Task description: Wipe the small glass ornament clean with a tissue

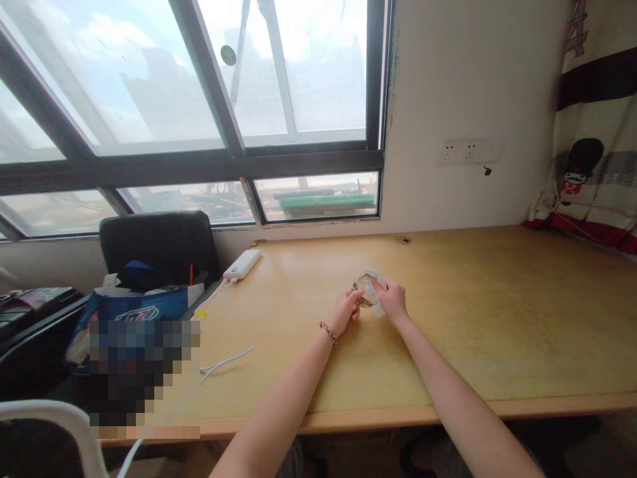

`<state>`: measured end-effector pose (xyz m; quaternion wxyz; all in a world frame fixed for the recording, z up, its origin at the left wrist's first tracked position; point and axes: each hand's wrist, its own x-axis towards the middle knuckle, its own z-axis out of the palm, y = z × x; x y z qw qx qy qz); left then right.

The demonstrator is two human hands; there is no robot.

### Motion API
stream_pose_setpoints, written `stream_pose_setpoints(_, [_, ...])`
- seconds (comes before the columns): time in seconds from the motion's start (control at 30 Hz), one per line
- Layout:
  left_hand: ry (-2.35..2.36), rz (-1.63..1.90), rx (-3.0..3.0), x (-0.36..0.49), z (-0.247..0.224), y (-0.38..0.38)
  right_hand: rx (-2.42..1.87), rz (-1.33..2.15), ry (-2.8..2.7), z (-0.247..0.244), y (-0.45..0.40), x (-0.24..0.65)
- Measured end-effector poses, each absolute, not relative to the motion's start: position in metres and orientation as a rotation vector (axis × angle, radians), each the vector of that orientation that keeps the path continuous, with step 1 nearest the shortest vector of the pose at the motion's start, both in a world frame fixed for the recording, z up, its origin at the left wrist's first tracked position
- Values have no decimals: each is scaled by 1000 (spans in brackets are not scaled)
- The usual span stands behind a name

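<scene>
Over the middle of the wooden table, both hands meet at a thin, dark ring-shaped loop [367, 305]; it may be coiled wire, but its exact kind cannot be made out. My left hand [346, 311], with a beaded bracelet [328, 333] on its wrist, pinches the loop's left side between thumb and fingers. My right hand [393, 300] is closed on a whitish, thin sheet-like piece [374, 273] at the loop's right side. This pale piece reaches behind and below the loop, and my right fingers partly hide it.
A white power bank [242, 265] with a cable lies at the table's [497, 318] back left. Another white cable end [226, 360] lies nearer the front. Left of the table, a black chair [159, 242] carries a blue bag [134, 309]. Wall sockets [469, 152] and a curtain [597, 119] are behind.
</scene>
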<state>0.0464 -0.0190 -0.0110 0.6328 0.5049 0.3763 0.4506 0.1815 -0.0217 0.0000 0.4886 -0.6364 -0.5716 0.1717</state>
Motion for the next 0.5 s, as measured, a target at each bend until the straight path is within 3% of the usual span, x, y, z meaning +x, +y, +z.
stream_pose_setpoints(0.17, [854,1065,1121,46,-13,-16,-1463,955,-1180,-10,-11,178])
stream_pose_setpoints(0.5, [963,1103,1389,47,-9,-15,-1387,1159,-1060,-11,-16,175])
